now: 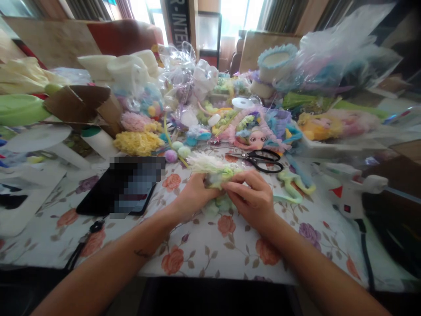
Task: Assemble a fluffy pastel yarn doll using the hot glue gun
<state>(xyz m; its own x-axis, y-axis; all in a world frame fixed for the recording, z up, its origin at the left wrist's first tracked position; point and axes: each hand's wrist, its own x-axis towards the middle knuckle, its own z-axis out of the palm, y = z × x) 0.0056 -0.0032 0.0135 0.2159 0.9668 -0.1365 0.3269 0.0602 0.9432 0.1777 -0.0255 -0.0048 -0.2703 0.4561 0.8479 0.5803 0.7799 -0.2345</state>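
Note:
Near the middle of the table, a fluffy white and pale green craft piece [219,171] is held up in front of me. Its feathery white strands spread to the upper left. My left hand [197,193] wraps around its left side, thumb across the lower edge. From the right, my right hand [251,195] pinches at its edge with thumb and fingers together. Whether a separate small part lies in that pinch is hidden. Black-handled scissors [266,160] lie just beyond my right hand. A pale green fuzzy strip [292,186] rests to the right.
A tablet [95,193] lies at the left, behind several pompoms [171,156] and yellow fuzzy yarn [140,142]. A glue gun [350,191] stands at the right with its cord hanging over the edge. Along the back are a cardboard box [79,103], plastic bags [348,48] and a doll face [257,138].

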